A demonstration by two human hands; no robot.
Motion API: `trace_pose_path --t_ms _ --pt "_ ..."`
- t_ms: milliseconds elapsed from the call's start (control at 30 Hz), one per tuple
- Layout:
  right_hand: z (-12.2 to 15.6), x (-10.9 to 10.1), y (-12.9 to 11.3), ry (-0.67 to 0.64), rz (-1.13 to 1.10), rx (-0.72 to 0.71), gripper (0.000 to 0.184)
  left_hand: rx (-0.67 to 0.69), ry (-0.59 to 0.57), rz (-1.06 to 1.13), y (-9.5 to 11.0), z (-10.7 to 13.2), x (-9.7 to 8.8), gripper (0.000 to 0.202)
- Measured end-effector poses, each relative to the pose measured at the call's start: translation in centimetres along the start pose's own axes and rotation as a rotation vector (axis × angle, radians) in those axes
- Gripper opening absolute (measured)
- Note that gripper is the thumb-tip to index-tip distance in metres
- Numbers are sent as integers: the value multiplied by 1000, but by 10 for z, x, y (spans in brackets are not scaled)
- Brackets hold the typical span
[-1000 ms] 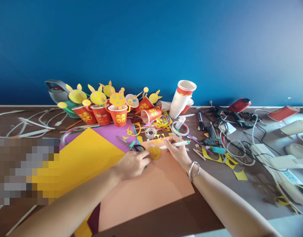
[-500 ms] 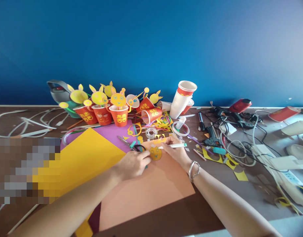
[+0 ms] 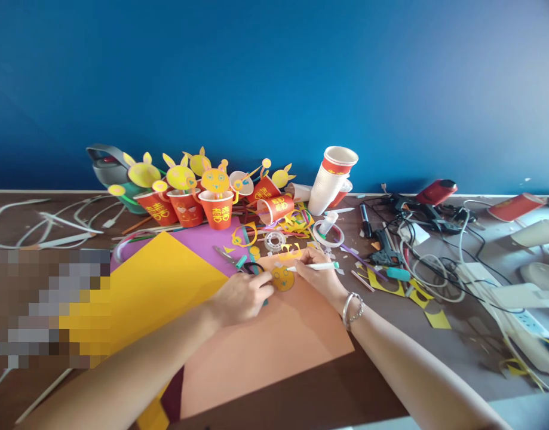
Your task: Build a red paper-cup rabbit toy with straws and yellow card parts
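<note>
A small round yellow paper face (image 3: 284,279) with drawn eyes and nose lies on a peach sheet of paper (image 3: 265,352). At its left edge, the curled fingers of my left hand (image 3: 245,294) hold it down. In my right hand (image 3: 318,270) is a white marker pen (image 3: 318,266) with a green end, its tip by the face's upper right edge. Just beyond my left hand lie open scissors (image 3: 230,257), their handles partly hidden by that hand.
Red paper cups (image 3: 217,210) with yellow animal faces stand at the back, left of a cup stack (image 3: 327,182). Yellow paper (image 3: 162,286) lies left; a tape roll (image 3: 275,240) sits beyond my hands. Glue guns (image 3: 385,251), cables and a power strip (image 3: 520,319) crowd the right.
</note>
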State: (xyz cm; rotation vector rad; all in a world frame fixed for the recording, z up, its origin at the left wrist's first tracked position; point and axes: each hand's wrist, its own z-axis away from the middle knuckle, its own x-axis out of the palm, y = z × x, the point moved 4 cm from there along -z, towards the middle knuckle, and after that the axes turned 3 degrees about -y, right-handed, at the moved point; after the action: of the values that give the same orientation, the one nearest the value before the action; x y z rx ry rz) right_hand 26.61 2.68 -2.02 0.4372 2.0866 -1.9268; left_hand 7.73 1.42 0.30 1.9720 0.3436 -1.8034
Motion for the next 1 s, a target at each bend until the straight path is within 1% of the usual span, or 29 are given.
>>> trace_pose_path --t_ms 133,333,533,667,1000 --pt "0 0 -2 -1 25 -7 23 -4 -7 5 0 0 -1 31" --pt "0 -1 -9 14 62 -16 24 2 16 8 0 0 -1 27" --pt "-1 -2 -11 25 123 -43 24 0 -28 0 1 -1 0 30" --pt "-1 -1 -13 4 125 -41 22 1 -33 -8 1 -1 0 31" --pt "-1 -1 -15 1 112 -57 22 0 -25 -20 2 -1 -1 29"
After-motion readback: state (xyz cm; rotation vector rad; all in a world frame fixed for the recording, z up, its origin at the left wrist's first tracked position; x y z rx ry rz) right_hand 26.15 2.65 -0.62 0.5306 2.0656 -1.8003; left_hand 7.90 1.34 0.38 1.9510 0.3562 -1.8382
